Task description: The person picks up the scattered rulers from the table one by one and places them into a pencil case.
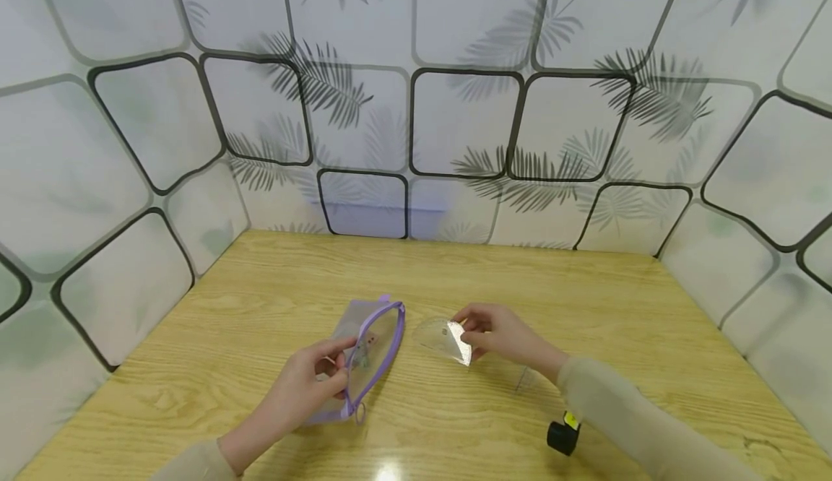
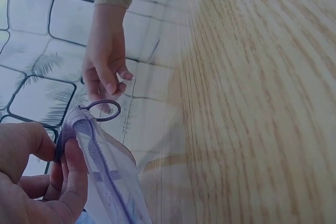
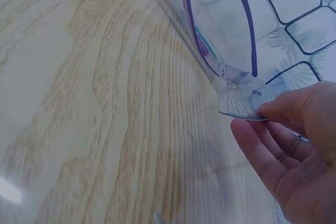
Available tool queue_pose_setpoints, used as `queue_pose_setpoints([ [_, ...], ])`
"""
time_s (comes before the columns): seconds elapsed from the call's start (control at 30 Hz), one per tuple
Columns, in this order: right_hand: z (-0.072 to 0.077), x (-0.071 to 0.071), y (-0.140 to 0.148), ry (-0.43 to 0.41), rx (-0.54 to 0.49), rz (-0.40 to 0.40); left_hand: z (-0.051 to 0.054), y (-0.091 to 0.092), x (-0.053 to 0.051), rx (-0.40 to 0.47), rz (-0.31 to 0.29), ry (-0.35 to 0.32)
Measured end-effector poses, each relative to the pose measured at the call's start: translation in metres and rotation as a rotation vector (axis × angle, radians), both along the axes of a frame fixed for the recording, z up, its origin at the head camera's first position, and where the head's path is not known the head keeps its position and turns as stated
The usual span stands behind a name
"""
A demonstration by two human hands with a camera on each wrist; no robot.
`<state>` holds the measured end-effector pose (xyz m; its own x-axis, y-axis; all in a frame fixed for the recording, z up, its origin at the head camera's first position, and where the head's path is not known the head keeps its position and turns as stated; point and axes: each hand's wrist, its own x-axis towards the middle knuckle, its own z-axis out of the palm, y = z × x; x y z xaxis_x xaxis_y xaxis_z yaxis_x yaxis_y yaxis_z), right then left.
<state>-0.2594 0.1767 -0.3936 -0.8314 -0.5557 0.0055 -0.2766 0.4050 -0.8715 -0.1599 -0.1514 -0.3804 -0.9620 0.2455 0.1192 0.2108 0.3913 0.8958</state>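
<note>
- From the head view, I see a person's left hand (image 1: 308,383) down at seven o'clock. Its fingers pinch the edge of a see-through bag (image 1: 393,351) with a purple rim.
- The bag's mouth gapes wide. Something with small red spots shows in there, but I can't tell what it is.
- The right hand (image 1: 497,331) is near five o'clock. It pinches a clear protractor (image 1: 440,338), which is just outside the bag, at two o'clock from it.
- A black thing (image 1: 562,438) with a yellow patch is by the right sleeve (image 1: 624,409), five o'clock from the right hand.
- The wooden desk (image 1: 507,271) is under it all, and the wall (image 1: 464,123) has leaves and boxes on it.
- In the left wrist view, the left hand is at eight o'clock, thumb and finger on the bag. A little purple ring (image 2: 118,112) sticks out near them.
- In the right wrist view, the protractor is at three o'clock. The right thumb is on top and fingers are under its edge.
</note>
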Motion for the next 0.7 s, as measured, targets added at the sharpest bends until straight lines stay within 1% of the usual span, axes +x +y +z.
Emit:
queue_pose_setpoints([
  [0.2, 0.002, 0.0, -0.01, -0.023, -0.02, 0.007, -0.001, 0.0, -0.001, 0.002, -0.008, 0.002],
  [0.5, 0.007, 0.001, -0.026, -0.073, -0.051, 0.031, -0.001, 0.001, 0.0, 0.011, -0.009, -0.012],
  [0.7, 0.008, -0.001, -0.036, -0.104, -0.068, 0.055, -0.002, 0.001, 0.0, 0.012, -0.008, 0.005],
])
